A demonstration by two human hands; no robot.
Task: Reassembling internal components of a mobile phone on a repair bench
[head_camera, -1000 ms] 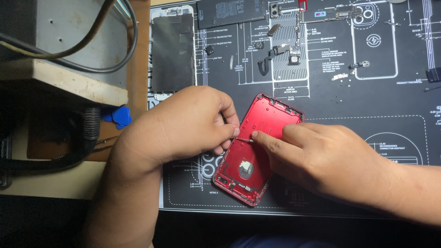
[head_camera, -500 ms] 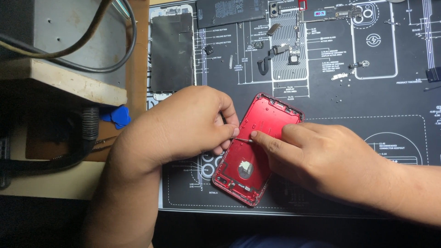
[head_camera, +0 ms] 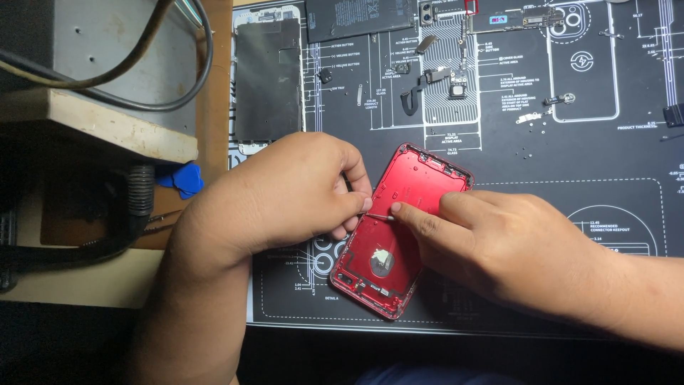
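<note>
An empty red phone housing [head_camera: 399, 235] lies tilted on a black repair mat [head_camera: 541, 164], inner side up. My left hand [head_camera: 285, 196] rests over the housing's left edge, its fingertips pinching a thin metal tool or part [head_camera: 377, 216] that reaches into the shell. My right hand [head_camera: 499, 246] lies on the housing's right side, forefinger tip pressed on the inner surface right at the end of that thin piece. The lower right edge of the housing is hidden under my right hand.
A phone screen panel [head_camera: 268, 82] lies face down at the mat's upper left, a dark battery [head_camera: 360, 16] beside it. Small phone parts and screws [head_camera: 442, 78] are spread along the mat's top. A blue pick [head_camera: 184, 178], cables and a grey box [head_camera: 92, 43] sit left.
</note>
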